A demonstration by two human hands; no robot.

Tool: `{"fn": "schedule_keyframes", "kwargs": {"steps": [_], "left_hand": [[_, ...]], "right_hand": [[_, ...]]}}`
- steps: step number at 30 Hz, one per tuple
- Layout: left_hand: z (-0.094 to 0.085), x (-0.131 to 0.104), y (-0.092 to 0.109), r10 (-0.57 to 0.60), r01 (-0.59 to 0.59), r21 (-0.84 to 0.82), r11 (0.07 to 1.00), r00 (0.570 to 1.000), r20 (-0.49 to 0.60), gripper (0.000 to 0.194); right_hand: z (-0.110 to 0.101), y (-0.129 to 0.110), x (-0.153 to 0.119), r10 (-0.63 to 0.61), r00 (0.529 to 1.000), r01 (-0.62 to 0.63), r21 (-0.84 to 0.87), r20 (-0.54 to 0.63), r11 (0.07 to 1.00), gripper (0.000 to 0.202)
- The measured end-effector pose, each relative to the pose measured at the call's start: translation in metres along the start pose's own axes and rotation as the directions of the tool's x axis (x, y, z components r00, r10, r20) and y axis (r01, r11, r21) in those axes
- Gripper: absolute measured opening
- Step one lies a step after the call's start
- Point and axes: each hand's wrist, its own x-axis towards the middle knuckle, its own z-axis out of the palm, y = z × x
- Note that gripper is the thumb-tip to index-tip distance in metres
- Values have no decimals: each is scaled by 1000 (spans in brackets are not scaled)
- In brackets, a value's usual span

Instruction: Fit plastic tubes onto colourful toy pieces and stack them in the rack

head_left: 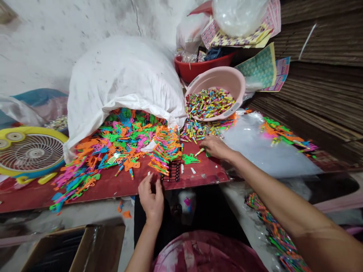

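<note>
My left hand (152, 197) is at the table's front edge, thumb apart from its bent fingers, with nothing visible in it. Just beyond it are a black plastic grid (171, 172) and a stack of thin, colourful plastic toy pieces (166, 145). My right hand (217, 147) is bent low over the table, fingers curled down by a heap of small striped tubes (195, 130). A bit of green plastic (208, 154) shows under its fingers, beside a small tube (200, 152); the grip is partly hidden. Between the hands lies a flat green toy piece (190, 158).
A white sack (121, 71) spills colourful plastic pieces (121, 132) onto the red table (107, 192). A pink basin (239, 83) holds many tubes. Clear plastic bags (263, 151) lie right, a yellow fan (34, 151) stands left, and a cardboard box (104, 245) is below.
</note>
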Motion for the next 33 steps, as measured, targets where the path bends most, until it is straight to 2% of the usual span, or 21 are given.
{"fn": "schedule_keyframes", "kwargs": {"steps": [2,4,7,9,11,14,17,19,21,23,25,27,29,31,33], "left_hand": [[-8,-4,16,38,-37,9,999,996,-82,25],[-11,-9,32,108,-111,-32,993,991,-76,23],[-7,-18,51,254,-238,-170,956,964,82,29],[2,-22,60,349,-294,-267,918,917,192,35],[13,-23,67,414,-341,-292,893,878,241,41],[30,-21,76,441,-424,-121,898,865,242,48],[41,-18,79,431,-463,76,883,863,263,49],[43,-18,76,442,-480,78,874,850,286,46],[40,-18,71,457,-474,-9,881,844,282,41],[33,-18,67,429,-400,-156,903,857,286,34],[26,-17,67,345,-251,-287,924,871,350,23],[20,-16,71,246,-89,-348,933,865,438,21],[18,-15,76,210,-10,-371,928,838,503,24],[19,-14,78,251,-27,-388,921,803,541,23],[20,-15,76,296,-93,-367,926,782,548,22]], "right_hand": [[-1,0,-2,-23,999,21,61,34,998,31],[1,-1,-4,-18,999,11,140,49,990,33],[2,-2,-9,54,998,-62,266,39,962,35],[-2,-2,-15,111,994,-104,355,0,929,35],[-9,-5,-24,161,985,-118,453,-57,884,34],[-17,-22,-44,174,980,-73,626,-101,777,26],[-20,-51,-67,68,997,-26,796,-20,604,22],[-23,-68,-79,41,998,-54,868,39,493,23],[-32,-77,-87,-12,993,-104,925,116,365,27],[-45,-77,-92,-114,972,-182,963,208,200,38],[-54,-73,-95,-189,950,-246,969,248,34,48],[-52,-73,-95,-169,961,-229,972,219,-45,53],[-36,-81,-95,-82,986,-143,989,145,29,45],[-13,-95,-94,17,998,-57,971,55,234,28],[6,-109,-91,113,993,-7,924,-39,382,30]]}}
